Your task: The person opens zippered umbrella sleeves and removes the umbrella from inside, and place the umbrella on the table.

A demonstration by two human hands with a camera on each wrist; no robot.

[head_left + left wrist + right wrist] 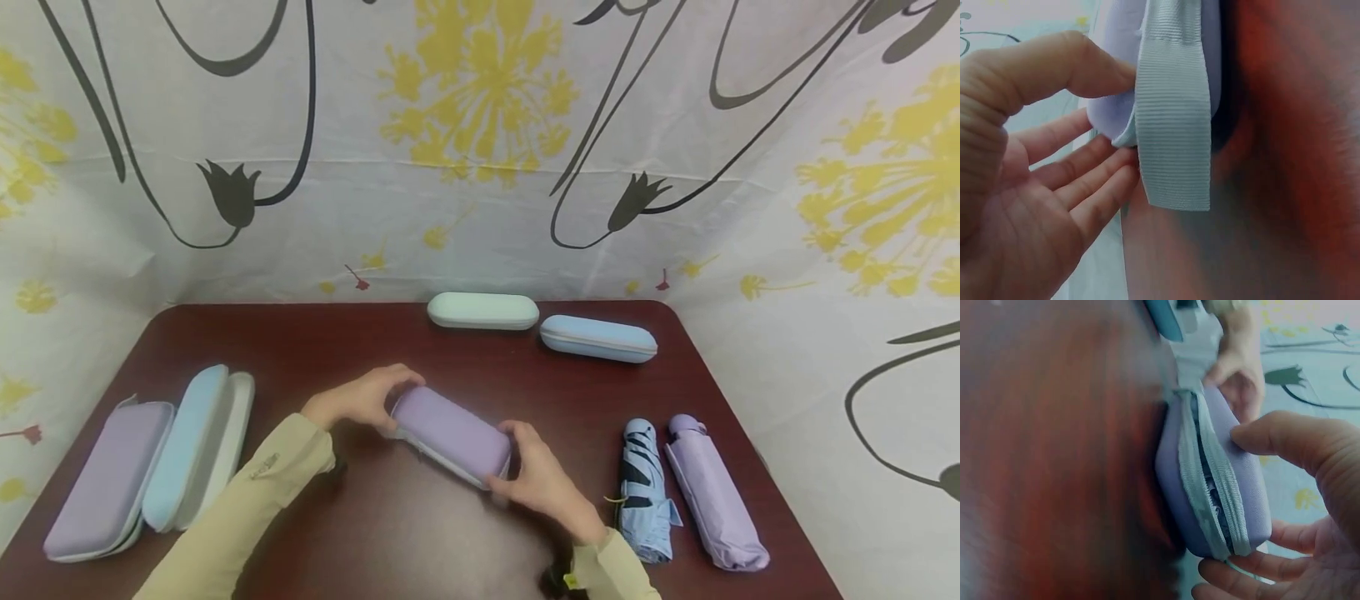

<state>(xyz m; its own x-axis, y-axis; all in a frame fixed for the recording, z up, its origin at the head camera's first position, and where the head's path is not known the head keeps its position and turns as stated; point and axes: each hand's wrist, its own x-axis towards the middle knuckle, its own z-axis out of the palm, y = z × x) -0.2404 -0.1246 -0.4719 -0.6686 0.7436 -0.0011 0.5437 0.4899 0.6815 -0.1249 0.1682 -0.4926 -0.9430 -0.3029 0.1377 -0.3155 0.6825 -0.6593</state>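
Note:
A purple zippered hard case (453,433) is held over the middle of the table between both hands. My left hand (367,400) grips its left end, thumb on one side and fingers on the other. A pale grey ribbed strap (1174,131) hangs from that end in the left wrist view. At the right end, my right hand (543,477) holds the case between thumb and fingers. The right wrist view shows the zip (1229,481) parted along this end, with something dark in the gap; what it is cannot be made out.
On the left lie another purple case (112,479), a light blue case (183,450) and a whitish case (234,429). A mint case (483,311) and a blue case (598,339) lie at the back. A blue patterned folded umbrella (645,500) and a purple one (716,496) lie right.

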